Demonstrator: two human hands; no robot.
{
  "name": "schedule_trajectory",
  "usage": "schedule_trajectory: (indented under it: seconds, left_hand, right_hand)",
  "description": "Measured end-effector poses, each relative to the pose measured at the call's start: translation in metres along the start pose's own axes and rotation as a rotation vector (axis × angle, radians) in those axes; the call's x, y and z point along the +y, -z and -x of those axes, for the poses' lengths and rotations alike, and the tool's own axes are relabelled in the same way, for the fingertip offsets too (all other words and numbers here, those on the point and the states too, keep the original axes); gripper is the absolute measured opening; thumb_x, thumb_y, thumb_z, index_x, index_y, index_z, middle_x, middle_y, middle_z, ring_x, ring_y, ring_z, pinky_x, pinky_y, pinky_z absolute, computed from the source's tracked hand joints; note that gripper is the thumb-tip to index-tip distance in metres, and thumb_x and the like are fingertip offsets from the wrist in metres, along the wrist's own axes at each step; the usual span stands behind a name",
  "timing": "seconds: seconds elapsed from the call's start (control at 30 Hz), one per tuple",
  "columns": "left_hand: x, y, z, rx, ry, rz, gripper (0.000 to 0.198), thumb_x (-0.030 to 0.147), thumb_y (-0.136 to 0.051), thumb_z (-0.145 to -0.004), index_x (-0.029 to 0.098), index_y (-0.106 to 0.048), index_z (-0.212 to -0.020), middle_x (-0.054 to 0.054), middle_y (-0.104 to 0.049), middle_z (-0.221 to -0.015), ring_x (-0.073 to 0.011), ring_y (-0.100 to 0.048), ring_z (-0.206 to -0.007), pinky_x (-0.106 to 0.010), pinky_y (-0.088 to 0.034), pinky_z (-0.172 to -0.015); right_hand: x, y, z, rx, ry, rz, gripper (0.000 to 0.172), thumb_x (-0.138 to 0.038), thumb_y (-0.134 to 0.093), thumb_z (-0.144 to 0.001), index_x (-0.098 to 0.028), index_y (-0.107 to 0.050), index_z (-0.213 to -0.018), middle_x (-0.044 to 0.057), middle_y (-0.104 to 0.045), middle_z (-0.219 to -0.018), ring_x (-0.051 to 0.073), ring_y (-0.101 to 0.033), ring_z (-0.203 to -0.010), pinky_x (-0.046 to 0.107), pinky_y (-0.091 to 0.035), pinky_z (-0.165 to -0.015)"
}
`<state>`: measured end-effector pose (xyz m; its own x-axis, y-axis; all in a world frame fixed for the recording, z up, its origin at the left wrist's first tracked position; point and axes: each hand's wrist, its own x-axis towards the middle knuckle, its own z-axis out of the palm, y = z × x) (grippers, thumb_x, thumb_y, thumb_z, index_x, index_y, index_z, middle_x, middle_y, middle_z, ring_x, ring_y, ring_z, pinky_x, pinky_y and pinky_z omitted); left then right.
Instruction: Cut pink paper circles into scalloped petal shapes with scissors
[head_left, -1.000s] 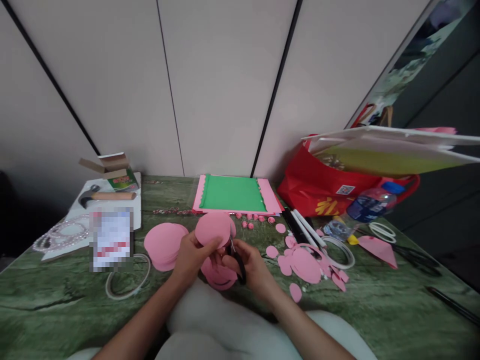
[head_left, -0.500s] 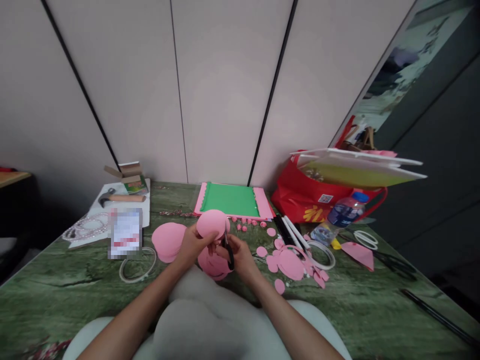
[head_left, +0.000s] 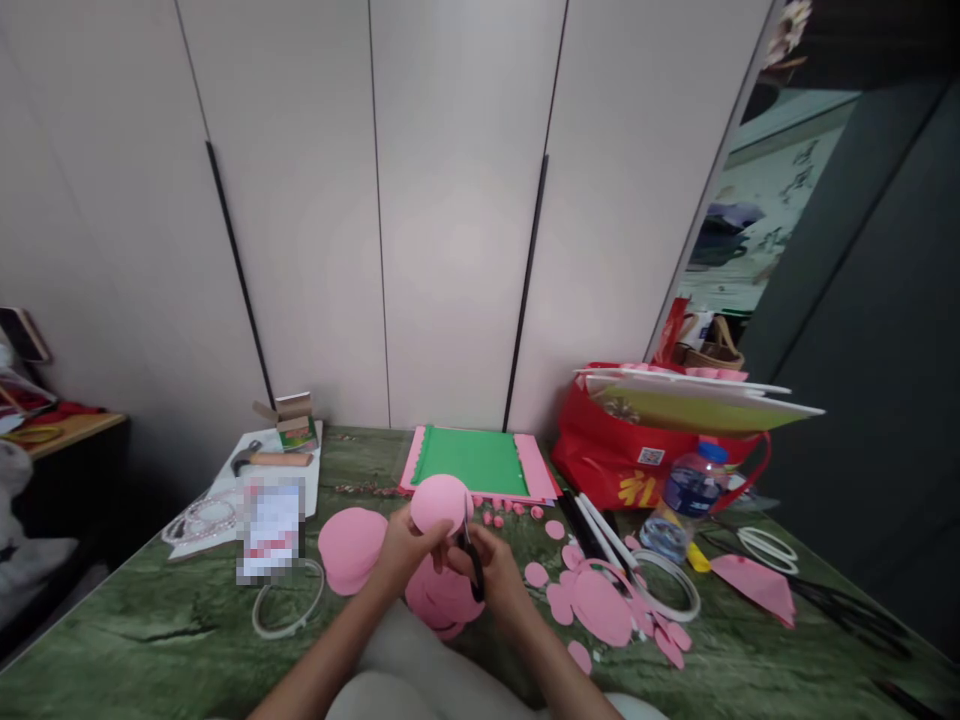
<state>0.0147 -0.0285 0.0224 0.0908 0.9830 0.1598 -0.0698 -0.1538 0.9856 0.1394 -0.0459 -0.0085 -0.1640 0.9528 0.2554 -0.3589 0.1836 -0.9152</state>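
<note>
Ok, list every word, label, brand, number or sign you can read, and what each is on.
"礼", seemingly, in yellow on the red tote bag.
QR code on that bag: too small to decode.
Blue bottle label: too small.
Green-fronted cardboard box: blurred.
White sheet: pixelated, unreadable.
No numbers readable.

i have the left hand [head_left: 409, 552] pinching, thumb uppermost — right hand [head_left: 501, 578] curled beside it — forearms [head_left: 334, 645] angled inward.

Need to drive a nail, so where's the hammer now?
In the head view, the hammer lies at the left, on the white sheet, just in front of the small open box.
</note>
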Motion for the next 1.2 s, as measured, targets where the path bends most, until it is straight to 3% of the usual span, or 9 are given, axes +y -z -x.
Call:
schedule_trajectory:
  seconds: [0.3,0.47,0.63,1.2]
  left_hand:
    - [-0.016,0.016,-0.004,-0.067,0.135,0.023,0.019,0.028,-0.069,-0.062,0.015,-0.055,-0.062,0.002,-0.061,-0.044,-0.0123,-0.053,-0.032,-0.022,-0.042,-0.033]
    - [-0.022,0.017,-0.005,-0.002,0.169,-0.073,0.019,0.026,-0.069,-0.060,0.015,-0.056,-0.070,0.002,-0.063,-0.046,-0.0157,-0.058,-0.040,-0.024,-0.047,-0.039]
    - [-0.019,0.016,-0.003,0.096,0.155,-0.194,0.023,0.027,-0.069,-0.056,0.015,-0.060,-0.073,-0.002,-0.069,-0.061,-0.0189,-0.064,-0.054,-0.025,-0.051,-0.047]
    - [-0.017,0.017,-0.004,0.060,0.185,-0.187,0.029,0.032,-0.071,-0.057,0.013,-0.063,-0.078,-0.003,-0.067,-0.055,-0.0218,-0.065,-0.057,-0.026,-0.051,-0.045]
  right_hand:
    - [0.012,0.000,-0.002,-0.010,-0.123,-0.007,0.031,-0.035,-0.080,-0.056,-0.019,-0.058,-0.071,-0.001,-0.060,-0.062,0.014,-0.055,-0.057,0.026,-0.044,-0.063]
    - [0.009,0.001,0.000,0.012,-0.180,-0.005,0.031,-0.032,-0.080,-0.056,-0.019,-0.058,-0.073,-0.001,-0.060,-0.064,0.014,-0.054,-0.059,0.024,-0.044,-0.061]
    - [0.005,0.004,0.002,0.019,-0.216,-0.006,0.031,-0.035,-0.080,-0.056,-0.019,-0.057,-0.071,-0.001,-0.059,-0.066,0.014,-0.051,-0.061,0.024,-0.043,-0.061]
    - [0.003,0.007,0.004,0.059,-0.293,0.040,0.032,-0.033,-0.080,-0.054,-0.018,-0.058,-0.072,-0.003,-0.053,-0.063,0.011,-0.043,-0.056,0.023,-0.036,-0.054]
